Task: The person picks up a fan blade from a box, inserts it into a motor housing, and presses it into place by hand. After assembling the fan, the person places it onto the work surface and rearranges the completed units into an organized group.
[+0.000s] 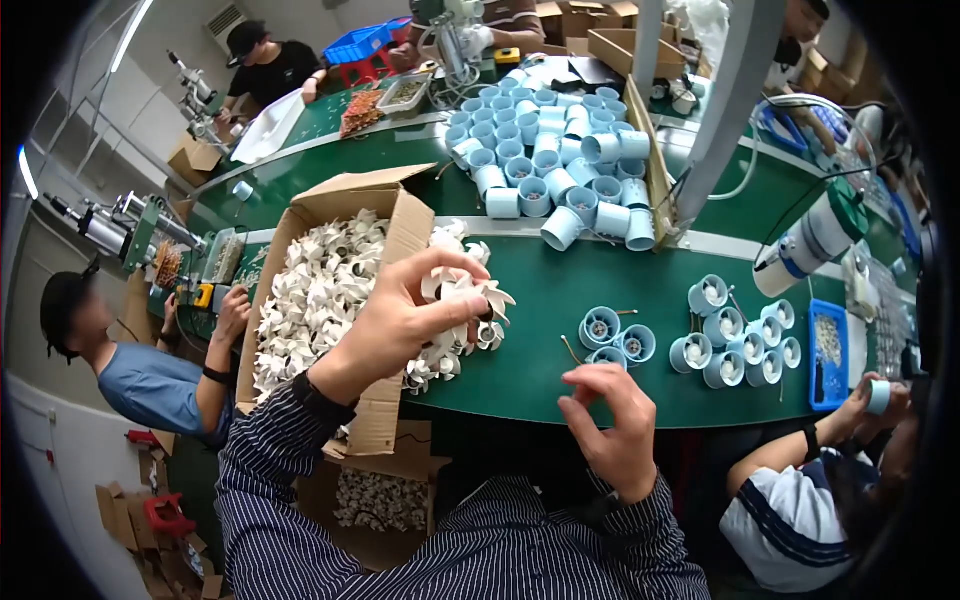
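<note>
My left hand point(400, 315) is closed around a white fan wheel point(456, 287), above the edge of a cardboard box point(405, 215). Loose white fan wheels point(315, 300) fill that box, and a pile of the same wheels point(445, 355) lies on the table beside it, under my hand. My right hand point(612, 425) hovers at the near table edge, thumb and fingers apart, with nothing visible in it. Just beyond it stand three light-blue cups point(637, 343) with motors inside and short wires. To their right, several blue cups point(723, 326) have white wheels seated in them.
Many blue cups point(545, 150) crowd the far table behind a low wooden board point(645, 150). At right are a hanging blue-and-white tool point(815, 240) and a blue tray point(828, 355). Co-workers sit left, right and across. Another carton of small parts point(380, 500) stands below the table.
</note>
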Tool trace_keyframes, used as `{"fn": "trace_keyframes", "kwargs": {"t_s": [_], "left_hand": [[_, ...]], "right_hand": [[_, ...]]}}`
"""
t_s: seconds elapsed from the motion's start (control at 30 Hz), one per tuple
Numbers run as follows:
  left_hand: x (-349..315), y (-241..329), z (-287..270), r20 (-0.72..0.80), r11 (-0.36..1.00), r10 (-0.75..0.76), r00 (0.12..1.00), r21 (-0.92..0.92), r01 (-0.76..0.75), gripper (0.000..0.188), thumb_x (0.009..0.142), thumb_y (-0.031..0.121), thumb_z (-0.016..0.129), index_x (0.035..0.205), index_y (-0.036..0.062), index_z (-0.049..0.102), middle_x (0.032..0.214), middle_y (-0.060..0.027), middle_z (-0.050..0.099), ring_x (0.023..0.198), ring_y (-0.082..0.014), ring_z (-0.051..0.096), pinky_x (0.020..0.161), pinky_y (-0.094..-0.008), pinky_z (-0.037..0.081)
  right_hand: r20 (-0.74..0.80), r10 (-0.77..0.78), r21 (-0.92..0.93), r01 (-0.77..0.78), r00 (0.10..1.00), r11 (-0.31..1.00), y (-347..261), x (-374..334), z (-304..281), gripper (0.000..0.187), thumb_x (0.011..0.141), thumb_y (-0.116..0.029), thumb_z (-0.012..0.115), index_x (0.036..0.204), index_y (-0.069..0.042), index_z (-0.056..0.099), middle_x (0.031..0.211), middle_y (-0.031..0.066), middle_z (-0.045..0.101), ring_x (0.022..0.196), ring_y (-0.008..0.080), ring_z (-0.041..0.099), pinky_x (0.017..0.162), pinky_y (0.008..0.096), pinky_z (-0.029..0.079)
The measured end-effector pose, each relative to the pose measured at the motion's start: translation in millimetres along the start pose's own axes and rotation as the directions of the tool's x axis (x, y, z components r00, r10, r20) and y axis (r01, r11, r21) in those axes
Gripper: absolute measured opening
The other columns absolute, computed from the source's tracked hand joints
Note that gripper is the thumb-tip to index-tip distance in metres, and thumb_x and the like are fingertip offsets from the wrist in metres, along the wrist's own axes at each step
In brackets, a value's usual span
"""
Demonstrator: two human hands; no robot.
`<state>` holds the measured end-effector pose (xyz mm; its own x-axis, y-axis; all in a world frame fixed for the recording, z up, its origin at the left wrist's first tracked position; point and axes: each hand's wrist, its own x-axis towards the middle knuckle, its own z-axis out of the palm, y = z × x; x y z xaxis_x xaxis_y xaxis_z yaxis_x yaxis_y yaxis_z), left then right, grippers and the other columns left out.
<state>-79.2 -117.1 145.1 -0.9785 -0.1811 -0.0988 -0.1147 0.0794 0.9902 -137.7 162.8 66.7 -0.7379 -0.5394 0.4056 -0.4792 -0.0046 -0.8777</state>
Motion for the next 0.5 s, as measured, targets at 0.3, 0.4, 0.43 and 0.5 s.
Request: {"fn": "trace_keyframes", "kwargs": {"t_s": [0.3,0.4,0.43,0.5], "left_hand": [[7,-18,47,0.387,0.929,-0.198,0.901,-0.219,0.298,0.027,0.104,0.012,0.075,0.126,0.0022,0.064,0.103,-0.0111,0.076,0.084,-0.0157,0.076,0.073,-0.0291,0.059],[14,-12,47,0.469,0.886,-0.306,0.829,-0.179,0.428,0.027,0.104,0.014,0.075,0.125,0.0016,0.064,0.104,-0.0115,0.076,0.084,-0.0179,0.076,0.076,-0.0309,0.061],[16,-15,47,0.476,0.882,-0.304,0.825,-0.186,0.432,0.027,0.104,0.014,0.075,0.125,0.0016,0.064,0.104,-0.0115,0.076,0.084,-0.0179,0.076,0.076,-0.0309,0.061],[19,-22,47,0.496,0.849,-0.339,0.799,-0.205,0.487,0.029,0.104,0.015,0.076,0.126,0.0018,0.064,0.111,-0.015,0.077,0.084,-0.0195,0.077,0.076,-0.0311,0.061]], "right_hand": [[0.026,-0.297,-0.204,0.296,0.955,0.933,5,17,-13,0.024,0.086,0.01,0.082,0.108,0.0,0.08,0.106,0.0139,0.078,0.089,0.027,0.076,0.077,0.034,0.062],[0.047,-0.354,-0.203,0.356,0.934,0.912,11,20,-18,0.034,0.077,0.009,0.086,0.109,-0.003,0.083,0.1,0.0102,0.079,0.084,0.0255,0.077,0.072,0.0346,0.063],[0.052,-0.346,-0.209,0.349,0.937,0.914,14,19,-19,0.034,0.077,0.009,0.086,0.109,-0.003,0.083,0.1,0.0102,0.079,0.084,0.0255,0.077,0.072,0.0346,0.063],[0.031,-0.408,-0.228,0.403,0.913,0.886,21,15,-24,0.032,0.075,0.012,0.085,0.105,0.001,0.082,0.094,0.0143,0.078,0.081,0.0266,0.076,0.071,0.0341,0.061]]}}
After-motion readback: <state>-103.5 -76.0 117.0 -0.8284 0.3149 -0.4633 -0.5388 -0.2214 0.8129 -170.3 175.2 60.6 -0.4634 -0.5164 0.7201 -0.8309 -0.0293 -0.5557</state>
